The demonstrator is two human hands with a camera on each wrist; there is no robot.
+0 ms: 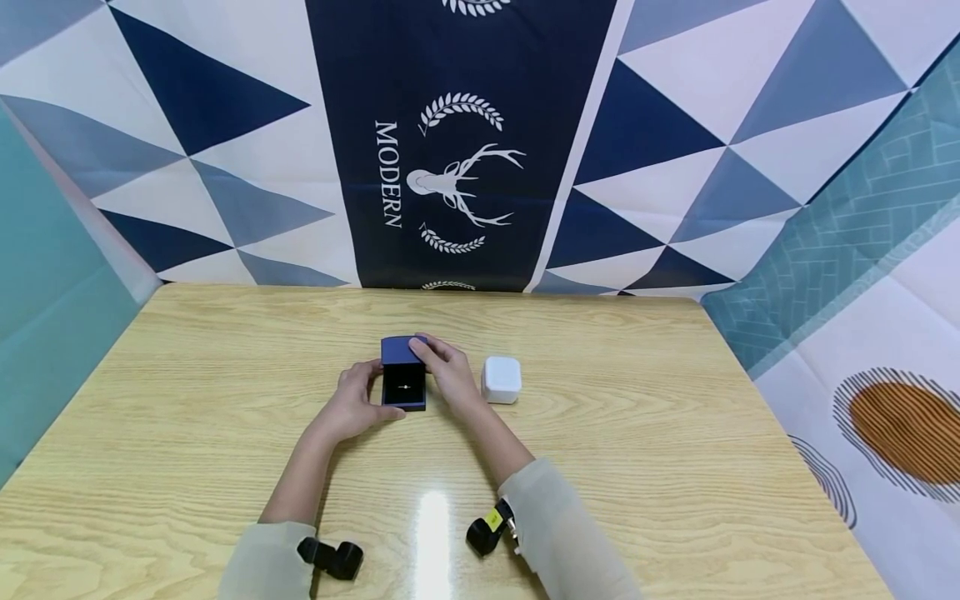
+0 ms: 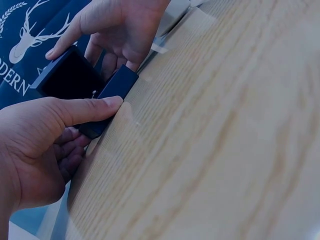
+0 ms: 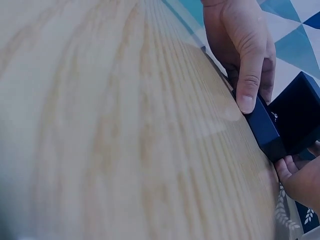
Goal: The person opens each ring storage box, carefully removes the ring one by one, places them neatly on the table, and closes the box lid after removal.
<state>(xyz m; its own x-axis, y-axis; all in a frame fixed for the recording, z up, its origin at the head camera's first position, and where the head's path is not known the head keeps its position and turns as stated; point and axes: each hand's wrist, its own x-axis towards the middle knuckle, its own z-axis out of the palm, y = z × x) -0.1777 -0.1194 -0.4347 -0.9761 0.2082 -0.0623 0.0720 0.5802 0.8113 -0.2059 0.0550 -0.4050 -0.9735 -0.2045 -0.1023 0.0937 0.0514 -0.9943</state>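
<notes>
A dark blue ring box (image 1: 398, 351) stands on the wooden table with its lid raised. In its black lining sits a small ring (image 1: 405, 387). My left hand (image 1: 352, 407) grips the base from the left, its thumb (image 2: 95, 109) along the front edge in the left wrist view. With my right hand (image 1: 452, 375) I hold the lid, one digit over its top and other fingers down at the box's right side. The right wrist view shows the box's front (image 3: 264, 127) between both hands.
A white rounded cube (image 1: 501, 379) stands just right of my right hand. The wooden table (image 1: 637, 433) extends to both sides. Behind its far edge hangs a patterned cloth (image 1: 457, 192) with a deer head and triangles.
</notes>
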